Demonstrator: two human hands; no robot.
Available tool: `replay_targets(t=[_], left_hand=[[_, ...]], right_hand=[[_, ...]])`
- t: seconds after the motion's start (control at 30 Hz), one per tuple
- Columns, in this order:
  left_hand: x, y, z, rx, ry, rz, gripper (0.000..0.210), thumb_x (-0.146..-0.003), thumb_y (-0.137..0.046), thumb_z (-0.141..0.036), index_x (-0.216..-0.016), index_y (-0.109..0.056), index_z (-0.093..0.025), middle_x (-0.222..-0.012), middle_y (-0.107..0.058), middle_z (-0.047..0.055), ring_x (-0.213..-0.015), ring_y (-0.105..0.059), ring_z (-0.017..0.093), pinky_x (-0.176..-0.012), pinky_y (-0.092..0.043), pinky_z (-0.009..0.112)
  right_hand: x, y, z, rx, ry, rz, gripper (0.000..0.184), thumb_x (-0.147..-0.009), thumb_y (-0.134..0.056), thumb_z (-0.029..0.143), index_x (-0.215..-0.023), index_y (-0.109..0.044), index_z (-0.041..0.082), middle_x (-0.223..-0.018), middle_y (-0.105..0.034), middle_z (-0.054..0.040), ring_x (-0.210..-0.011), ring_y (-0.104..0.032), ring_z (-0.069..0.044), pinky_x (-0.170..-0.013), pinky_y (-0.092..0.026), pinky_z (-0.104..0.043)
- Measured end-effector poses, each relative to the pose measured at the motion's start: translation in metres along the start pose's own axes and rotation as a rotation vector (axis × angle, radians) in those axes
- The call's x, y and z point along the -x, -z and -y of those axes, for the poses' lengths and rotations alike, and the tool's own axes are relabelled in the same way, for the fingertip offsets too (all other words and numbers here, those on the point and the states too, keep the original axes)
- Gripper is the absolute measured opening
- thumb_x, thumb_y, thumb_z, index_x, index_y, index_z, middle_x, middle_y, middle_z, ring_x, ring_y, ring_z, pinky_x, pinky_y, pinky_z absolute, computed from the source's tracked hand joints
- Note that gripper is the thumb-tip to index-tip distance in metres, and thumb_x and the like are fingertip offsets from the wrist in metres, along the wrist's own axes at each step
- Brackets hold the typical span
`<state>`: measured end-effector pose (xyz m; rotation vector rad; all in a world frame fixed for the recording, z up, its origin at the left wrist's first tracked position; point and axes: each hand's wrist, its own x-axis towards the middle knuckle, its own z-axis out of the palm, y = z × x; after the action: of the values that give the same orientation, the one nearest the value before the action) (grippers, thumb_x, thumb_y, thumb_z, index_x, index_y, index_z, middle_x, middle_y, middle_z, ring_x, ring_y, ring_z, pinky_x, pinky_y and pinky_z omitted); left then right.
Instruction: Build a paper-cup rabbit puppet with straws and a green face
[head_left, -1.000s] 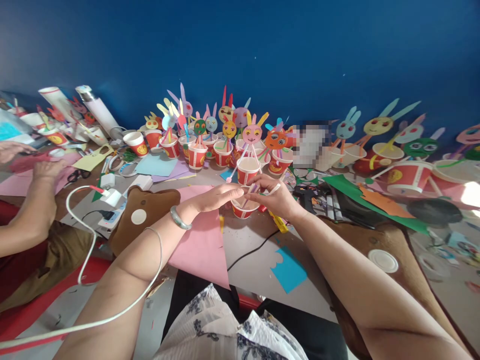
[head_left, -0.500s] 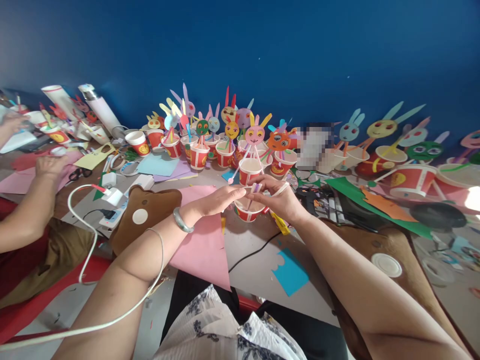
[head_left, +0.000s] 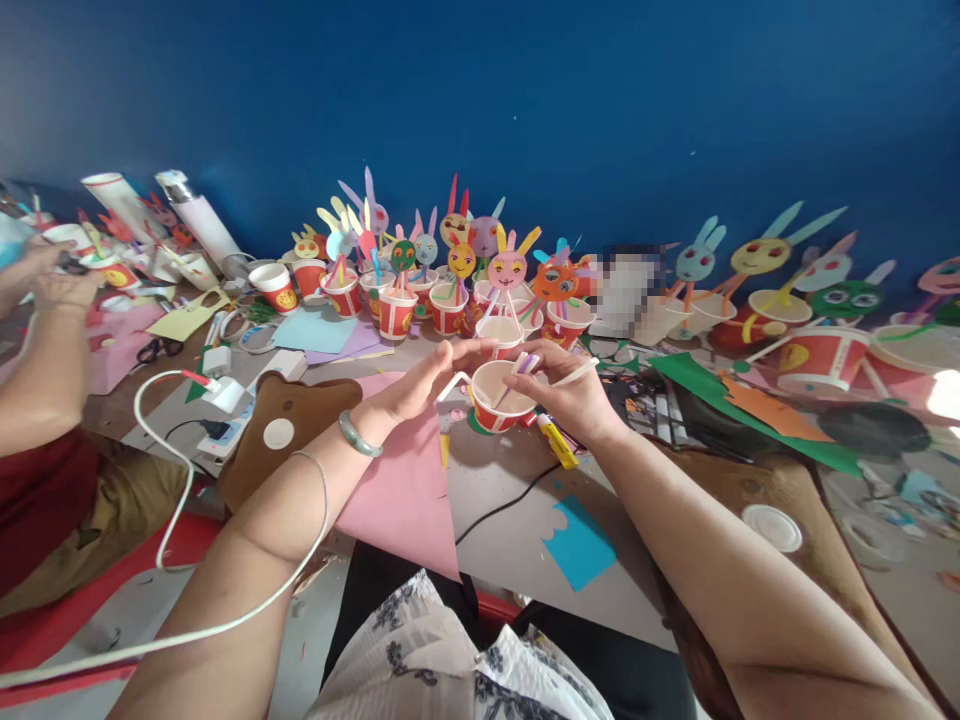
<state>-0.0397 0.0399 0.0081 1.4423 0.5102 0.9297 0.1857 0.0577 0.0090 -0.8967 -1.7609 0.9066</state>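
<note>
A red-and-white paper cup (head_left: 496, 412) sits in front of me, with a short white stick (head_left: 450, 386) poking out past its left side. My left hand (head_left: 420, 388) reaches along the cup's left and far side, fingers stretched out; whether the fingertips touch the rim is unclear. At the cup's right rim, my right hand (head_left: 574, 395) pinches a purple-and-white strip (head_left: 527, 364) that slants down into the cup. A white stick (head_left: 579, 372) also juts from between that hand's fingers. Close by on the right lies a yellow glue stick (head_left: 559, 442).
Behind the cup stand several cups with paper rabbit heads (head_left: 508, 268). Pink paper (head_left: 405, 490) and a blue scrap (head_left: 581, 545) lie nearer me. A power strip (head_left: 240, 410) and white cable are at left. Another person's hands (head_left: 67, 285) work at far left.
My left hand has drawn back leftward from the strip and its fingers have spread behind the cup, exposing more of it. My right hand keeps the strip, now tilted. The other person's hands have lifted.
</note>
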Motion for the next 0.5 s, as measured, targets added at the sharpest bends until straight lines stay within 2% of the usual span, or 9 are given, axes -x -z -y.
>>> replay_targets(t=[0.1,0.2,0.3,0.4,0.5], left_hand=[[0.002,0.006,0.004,-0.007,-0.066,0.022,0.09,-0.076,-0.053,-0.086,-0.148,-0.052,-0.031,-0.159,-0.045,0.011,-0.141,-0.046,0.038,-0.112,-0.042,0.048],[0.002,0.013,0.012,-0.093,-0.047,0.071,0.102,-0.062,-0.083,-0.069,-0.151,-0.045,-0.036,-0.165,-0.034,0.009,-0.145,-0.041,0.038,-0.117,-0.037,0.05],[-0.003,0.012,0.024,-0.183,0.011,0.086,0.11,-0.056,-0.095,-0.042,-0.152,-0.043,-0.033,-0.155,-0.047,0.013,-0.138,-0.049,0.035,-0.115,-0.039,0.052],[-0.009,0.001,0.035,-0.216,0.043,0.022,0.09,-0.057,-0.094,-0.038,-0.138,-0.057,-0.019,-0.13,-0.066,0.016,-0.122,-0.061,0.031,-0.106,-0.047,0.047],[-0.012,-0.01,0.041,-0.281,0.115,-0.013,0.063,-0.06,-0.092,-0.039,-0.113,-0.069,-0.013,-0.108,-0.074,0.012,-0.104,-0.067,0.027,-0.099,-0.051,0.043]], right_hand=[[-0.001,0.0,-0.002,-0.038,-0.063,-0.063,0.033,-0.072,-0.084,0.049,-0.073,-0.068,0.02,-0.086,-0.068,-0.003,-0.076,-0.059,-0.017,-0.071,-0.046,-0.033],[-0.001,0.0,-0.004,-0.106,-0.097,-0.087,0.034,-0.07,-0.085,0.049,-0.074,-0.068,0.02,-0.079,-0.064,-0.0012,-0.072,-0.057,-0.016,-0.067,-0.045,-0.031],[-0.001,-0.002,-0.007,-0.154,-0.107,-0.09,0.033,-0.07,-0.086,0.049,-0.074,-0.069,0.02,-0.078,-0.064,-0.0009,-0.073,-0.058,-0.016,-0.066,-0.045,-0.031],[0.0,-0.005,-0.009,-0.168,-0.121,-0.088,0.032,-0.069,-0.086,0.048,-0.076,-0.071,0.021,-0.079,-0.065,-0.0011,-0.072,-0.058,-0.016,-0.065,-0.045,-0.03],[0.001,-0.008,-0.01,-0.189,-0.146,-0.066,0.035,-0.067,-0.088,0.049,-0.077,-0.071,0.02,-0.078,-0.067,-0.001,-0.07,-0.059,-0.015,-0.064,-0.046,-0.029]])
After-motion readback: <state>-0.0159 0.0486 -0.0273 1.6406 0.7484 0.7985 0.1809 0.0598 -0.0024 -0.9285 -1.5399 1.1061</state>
